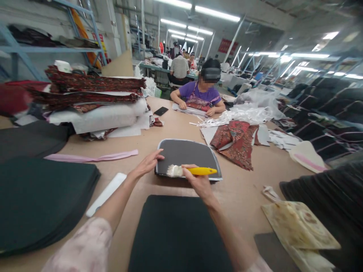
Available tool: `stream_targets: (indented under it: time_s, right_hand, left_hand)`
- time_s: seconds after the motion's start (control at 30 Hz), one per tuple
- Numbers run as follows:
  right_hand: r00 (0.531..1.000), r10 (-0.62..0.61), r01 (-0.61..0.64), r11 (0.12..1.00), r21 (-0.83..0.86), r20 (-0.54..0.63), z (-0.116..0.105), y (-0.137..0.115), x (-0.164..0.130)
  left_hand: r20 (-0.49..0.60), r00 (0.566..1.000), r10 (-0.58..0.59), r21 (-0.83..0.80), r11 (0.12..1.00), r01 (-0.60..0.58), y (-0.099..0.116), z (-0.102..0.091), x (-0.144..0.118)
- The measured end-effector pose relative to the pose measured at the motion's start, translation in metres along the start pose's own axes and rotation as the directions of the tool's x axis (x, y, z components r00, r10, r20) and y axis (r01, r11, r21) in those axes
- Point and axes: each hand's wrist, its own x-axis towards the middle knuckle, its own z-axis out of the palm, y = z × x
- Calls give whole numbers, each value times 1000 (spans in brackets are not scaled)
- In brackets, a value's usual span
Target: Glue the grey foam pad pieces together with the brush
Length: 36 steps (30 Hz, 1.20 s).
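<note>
In the middle of the table lies a stack of dark grey panels (187, 151) with rounded upper corners and a whitish edge. My right hand (197, 183) grips a paintbrush (202, 171) with a yellow handle. Its pale, clumped bristles are over the lower edge of the top panel; whether they touch it I cannot tell. My left hand (150, 162) is at the stack's left edge, fingers stretched out with the tips on the panel. Closer to me lies a larger dark green-black panel (178, 234), between my forearms.
Dark panels (42, 200) are piled at left, beside a white strip (106, 194) and a pink strip (93, 156). Patterned fabric stacks (96, 88) stand behind, near a phone (161, 111). A co-worker (201, 90) sits opposite. Patterned fabric (235, 141) and a stained yellowish pad (300, 223) lie right.
</note>
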Motion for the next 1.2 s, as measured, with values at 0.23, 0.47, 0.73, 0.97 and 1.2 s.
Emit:
stream_targets:
  time_s: [0.23,0.47,0.73,0.97,1.2]
  right_hand:
    - [985,-2,3,1000,-6,175,30,22,18]
    - [946,101,-194,937,-290,-307,-134,47,0]
    - [815,55,-228,946,-232,-577,-198,50,-26]
    - [823,95,-117,993,-4,-561,-158,43,-23]
    - [973,133,-130,991,25,-187,-51,17,-9]
  left_hand:
    - [72,995,61,126,990,-70,-8,9,-2]
    - [114,993,-12,270,963,-20,17,11,-5]
    - [209,977,35,469,873,-132,29,7,-1]
    - [269,956,119,566,783,-257,33,10,-6]
    - [248,960,127,400,889,-221,29,10,-14]
